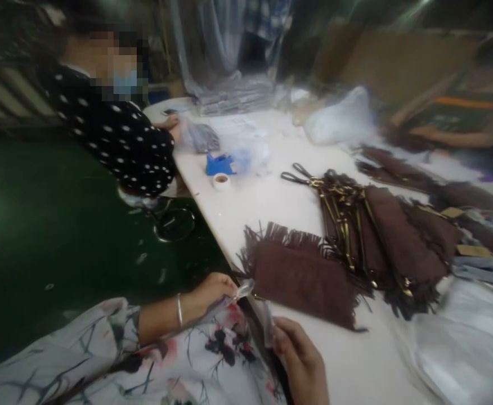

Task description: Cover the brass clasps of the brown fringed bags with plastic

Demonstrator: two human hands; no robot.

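At the table's near edge, my left hand (213, 293) is closed, pinching a small piece of clear plastic (245, 288) between thumb and fingertips. Lower and to the right, my right hand (300, 354) grips a translucent plastic strip (267, 323). Whether the two plastic pieces are joined, I cannot tell. Just beyond both hands a brown fringed pouch (305, 278) lies flat, its zip edge toward me. Behind it and to the right is a pile of similar brown fringed pouches (392, 225) with gold zips and dark wrist loops (296, 175).
A blue tape dispenser (219, 164) and a tape roll (222, 180) sit near the table's (246, 197) left edge. Plastic bags (466, 343) lie at right. One co-worker (111, 135) sits at left handling a bagged item; another person (457, 118) works across the table.
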